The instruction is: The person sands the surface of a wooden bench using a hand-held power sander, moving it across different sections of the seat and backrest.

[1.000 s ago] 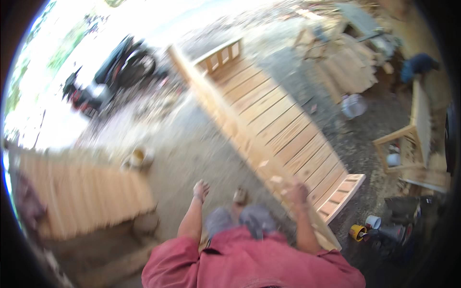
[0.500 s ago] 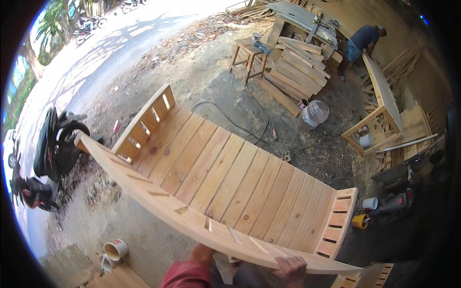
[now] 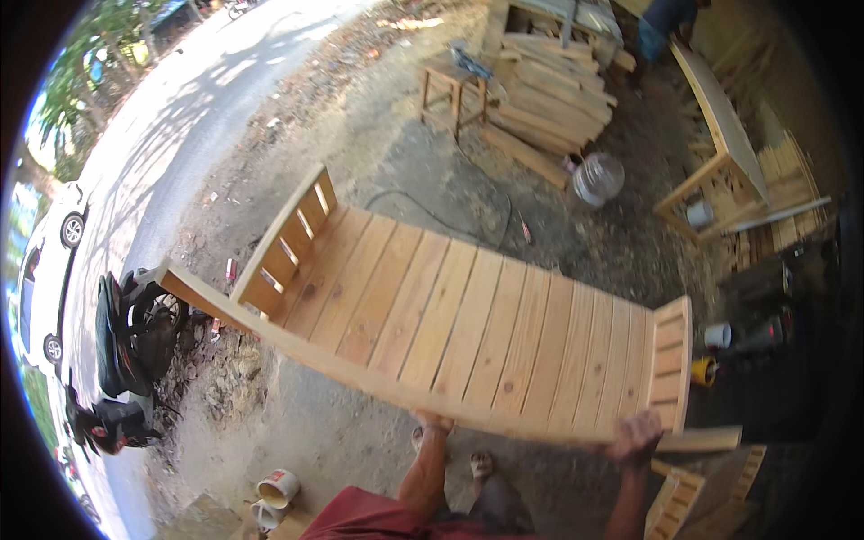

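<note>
Head | right hand [image 3: 637,434] clasps bench [image 3: 490,346] edge | left hand [image 3: 434,419] there, grip unclear | room: ground [image 3: 337,432] alongside

The slatted wooden seat [image 3: 468,326] is hiding the tips of the left fingers [image 3: 436,420]. The right fingers [image 3: 641,424] are looking blurry. Far beyond them, the top edge is cutting off a person [image 3: 666,27]. Below the left fingers, the bottom edge is cutting off the red shirt [image 3: 367,517].
</note>
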`<control>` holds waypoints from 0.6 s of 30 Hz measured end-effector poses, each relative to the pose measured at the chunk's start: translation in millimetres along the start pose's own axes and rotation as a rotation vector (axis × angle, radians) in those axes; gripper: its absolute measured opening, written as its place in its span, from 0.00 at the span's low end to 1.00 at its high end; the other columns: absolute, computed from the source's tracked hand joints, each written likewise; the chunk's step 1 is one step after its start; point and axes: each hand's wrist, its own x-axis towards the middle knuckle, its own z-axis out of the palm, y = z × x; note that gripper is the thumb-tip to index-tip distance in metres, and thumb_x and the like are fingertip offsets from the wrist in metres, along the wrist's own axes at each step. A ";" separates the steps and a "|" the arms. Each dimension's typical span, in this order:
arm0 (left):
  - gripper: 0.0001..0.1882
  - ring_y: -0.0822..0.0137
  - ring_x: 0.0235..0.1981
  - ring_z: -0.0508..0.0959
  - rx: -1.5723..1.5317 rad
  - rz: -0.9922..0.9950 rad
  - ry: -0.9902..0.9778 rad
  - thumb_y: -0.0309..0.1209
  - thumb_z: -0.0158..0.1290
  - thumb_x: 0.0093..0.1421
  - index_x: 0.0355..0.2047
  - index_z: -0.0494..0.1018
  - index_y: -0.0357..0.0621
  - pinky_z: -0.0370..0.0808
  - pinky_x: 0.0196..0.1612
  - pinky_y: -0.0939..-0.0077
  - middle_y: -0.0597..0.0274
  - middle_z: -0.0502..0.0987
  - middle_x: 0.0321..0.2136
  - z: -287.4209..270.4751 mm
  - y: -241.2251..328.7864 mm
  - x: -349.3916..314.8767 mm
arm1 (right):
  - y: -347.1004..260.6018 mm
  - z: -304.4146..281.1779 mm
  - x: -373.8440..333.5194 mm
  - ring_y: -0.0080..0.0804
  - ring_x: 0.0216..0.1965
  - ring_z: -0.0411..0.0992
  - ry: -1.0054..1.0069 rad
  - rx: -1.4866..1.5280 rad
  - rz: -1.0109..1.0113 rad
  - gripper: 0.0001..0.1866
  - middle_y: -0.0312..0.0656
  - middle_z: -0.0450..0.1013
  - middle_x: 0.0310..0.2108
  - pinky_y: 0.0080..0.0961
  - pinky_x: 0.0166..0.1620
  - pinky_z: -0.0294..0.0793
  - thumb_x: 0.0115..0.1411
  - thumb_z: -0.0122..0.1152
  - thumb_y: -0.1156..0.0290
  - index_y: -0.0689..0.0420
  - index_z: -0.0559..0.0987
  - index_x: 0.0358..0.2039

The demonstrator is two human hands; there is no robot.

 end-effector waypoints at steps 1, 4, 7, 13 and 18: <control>0.47 0.48 0.68 0.59 0.031 -0.007 -0.042 0.71 0.28 0.61 0.69 0.56 0.51 0.57 0.67 0.41 0.57 0.59 0.68 15.8 -2.5 -4.6 | 25.6 3.6 9.9 0.45 0.20 0.67 -0.028 -0.055 0.006 0.41 0.43 0.64 0.17 0.45 0.28 0.68 0.52 0.55 0.25 0.58 0.73 0.18; 0.41 0.49 0.57 0.71 0.059 -0.134 0.307 0.67 0.29 0.62 0.67 0.60 0.59 0.67 0.58 0.35 0.56 0.69 0.59 105.4 -9.4 -14.7 | 77.6 16.6 78.6 0.45 0.19 0.65 0.086 -0.043 0.004 0.42 0.43 0.61 0.17 0.42 0.26 0.65 0.56 0.51 0.26 0.62 0.71 0.20; 0.42 0.50 0.57 0.70 0.059 -0.089 0.278 0.69 0.27 0.61 0.64 0.63 0.57 0.64 0.60 0.37 0.58 0.69 0.60 164.4 -17.8 -13.9 | 126.8 31.5 125.9 0.44 0.19 0.64 0.182 -0.045 0.018 0.40 0.43 0.60 0.17 0.40 0.26 0.63 0.58 0.51 0.29 0.60 0.69 0.19; 0.38 0.50 0.45 0.75 0.006 -0.084 0.252 0.66 0.27 0.64 0.60 0.65 0.54 0.75 0.48 0.44 0.55 0.74 0.49 251.0 -12.8 -2.3 | 194.7 62.0 232.1 0.49 0.20 0.67 0.217 0.047 0.112 0.35 0.45 0.65 0.17 0.42 0.27 0.64 0.58 0.54 0.33 0.56 0.69 0.18; 0.39 0.45 0.47 0.74 -0.017 -0.133 0.204 0.64 0.29 0.64 0.59 0.65 0.47 0.74 0.50 0.40 0.50 0.73 0.49 317.5 -28.6 30.6 | 236.1 86.0 305.8 0.57 0.29 0.75 -0.134 0.115 0.285 0.34 0.53 0.74 0.22 0.49 0.33 0.73 0.53 0.58 0.32 0.57 0.75 0.21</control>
